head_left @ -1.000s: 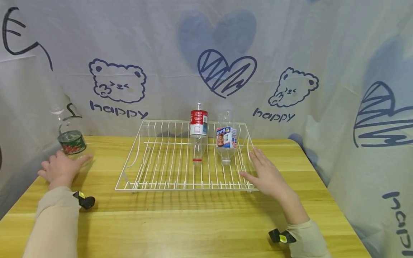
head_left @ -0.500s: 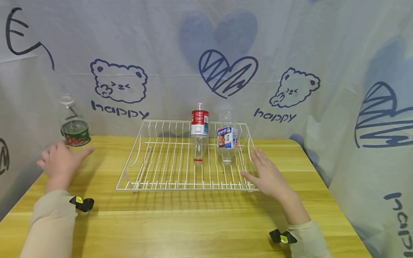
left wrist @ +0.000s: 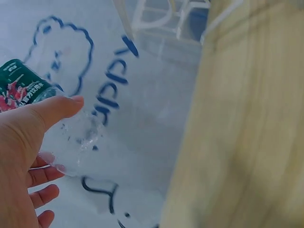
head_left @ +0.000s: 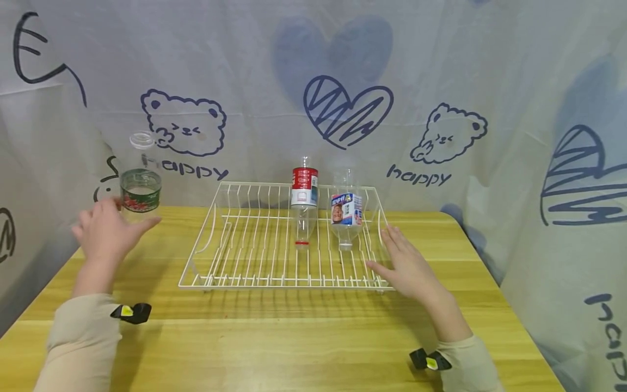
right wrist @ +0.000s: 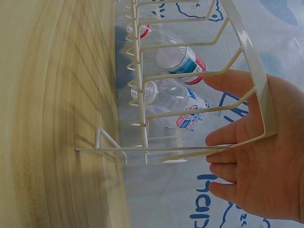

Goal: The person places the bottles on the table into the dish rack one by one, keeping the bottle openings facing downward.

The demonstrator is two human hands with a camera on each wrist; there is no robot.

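In the head view my left hand (head_left: 109,231) holds a clear plastic bottle (head_left: 141,190) with a green label, raised over the table's back left. Thumb and fingers sit around its lower part in the left wrist view, where the label (left wrist: 21,85) shows past the thumb. My right hand (head_left: 409,267) rests at the right end of a white wire dish rack (head_left: 286,287), fingers fairly straight. Its thumb (right wrist: 232,80) lies across the side rail in the right wrist view. Two clear bottles lean neck-down in the rack: a red-labelled bottle (head_left: 305,188) and a blue-and-white-labelled bottle (head_left: 346,209).
The rack stands on a wooden table (head_left: 294,343) towards its back edge. Behind and beside it hangs a pale curtain (head_left: 254,81) with drawn bears and hearts. A black wrist strap piece (head_left: 131,313) sticks out from the left sleeve, another (head_left: 429,359) from the right.
My left hand has lifted the green-labelled bottle off the table and carried it to the right, towards the rack. The right hand, rack and its two bottles have stayed put.
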